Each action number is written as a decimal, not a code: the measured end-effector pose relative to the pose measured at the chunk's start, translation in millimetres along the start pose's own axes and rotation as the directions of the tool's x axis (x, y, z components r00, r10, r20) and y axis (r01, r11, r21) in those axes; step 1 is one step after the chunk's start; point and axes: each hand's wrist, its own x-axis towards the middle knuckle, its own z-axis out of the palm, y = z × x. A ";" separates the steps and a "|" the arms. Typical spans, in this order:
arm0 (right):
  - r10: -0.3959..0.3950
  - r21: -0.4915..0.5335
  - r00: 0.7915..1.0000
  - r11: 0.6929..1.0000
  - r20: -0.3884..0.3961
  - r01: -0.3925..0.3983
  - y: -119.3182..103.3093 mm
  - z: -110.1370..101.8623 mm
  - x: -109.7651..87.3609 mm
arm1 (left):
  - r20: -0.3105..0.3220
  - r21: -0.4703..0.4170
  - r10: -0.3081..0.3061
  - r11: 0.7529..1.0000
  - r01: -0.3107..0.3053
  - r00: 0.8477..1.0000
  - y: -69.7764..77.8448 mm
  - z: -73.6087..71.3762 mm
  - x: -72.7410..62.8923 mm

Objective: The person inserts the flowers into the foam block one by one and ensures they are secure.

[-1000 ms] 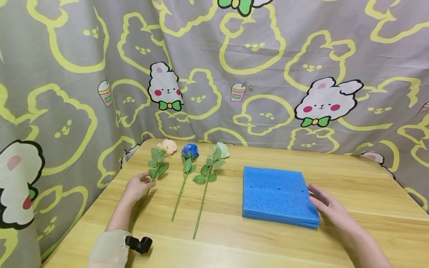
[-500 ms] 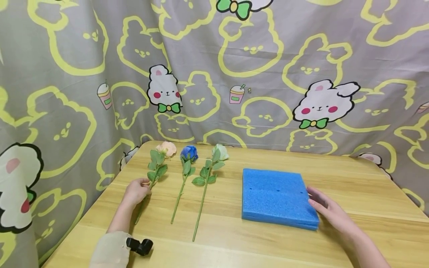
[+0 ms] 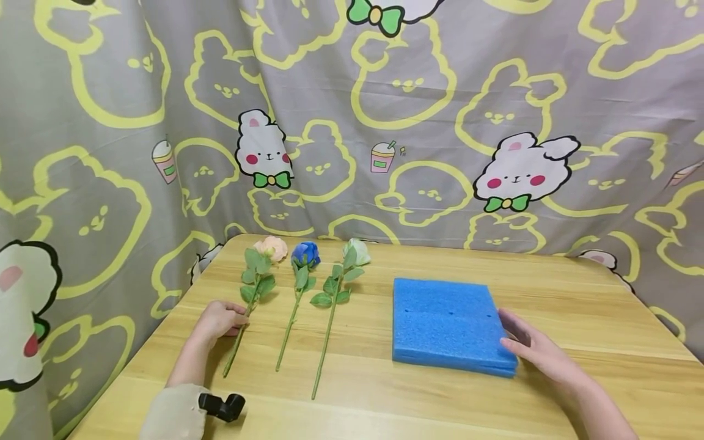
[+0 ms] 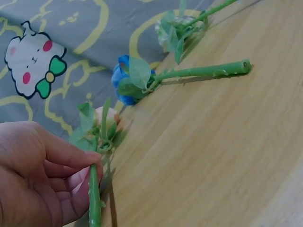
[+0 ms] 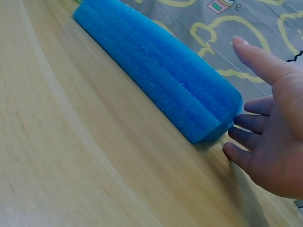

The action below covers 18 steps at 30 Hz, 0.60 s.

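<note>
Between thumb and fingers my left hand [image 3: 216, 319] pinches the green stem of a pale pink artificial rose [image 3: 273, 249], below its leaves. The left wrist view shows that grip close on the thorny stem [image 4: 94, 198]. To its right a blue rose [image 3: 305, 253] and a pale green-white rose [image 3: 359, 252] lie on the table, heads toward the curtain. A flat blue foam block [image 3: 448, 330] with small holes across its top lies further right. At the block's right side is my right hand [image 3: 532, 345], fingers extended and thumb apart; in the right wrist view the fingertips [image 5: 236, 120] touch or nearly touch its end.
A wooden table [image 3: 363, 421] bears everything. Behind it and at the left hangs a grey curtain [image 3: 418, 201] with yellow outlines and cartoon rabbits. A black wrist mount [image 3: 222, 406] sticks out by the left sleeve [image 3: 176, 412].
My left hand has slid down from near the leaves of the pink rose to lower on its stem. The right hand stays by the foam block. The head view has shifted slightly.
</note>
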 end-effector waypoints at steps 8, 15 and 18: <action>-0.052 0.045 0.995 0.998 0.087 0.048 0.4 -4.0 -4.4 | 0.061 -0.115 0.009 0.993 -0.002 0.998 4.0 -2.5 -2.7; -0.065 0.049 0.993 0.997 0.103 0.061 1.7 -4.4 -8.1 | 0.104 -0.158 0.048 0.987 -0.032 0.993 13.9 -1.0 -3.4; -0.055 0.042 0.994 0.998 0.095 0.051 1.8 -4.3 -9.3 | 0.124 -0.172 0.064 0.984 -0.043 0.990 21.4 3.3 -4.9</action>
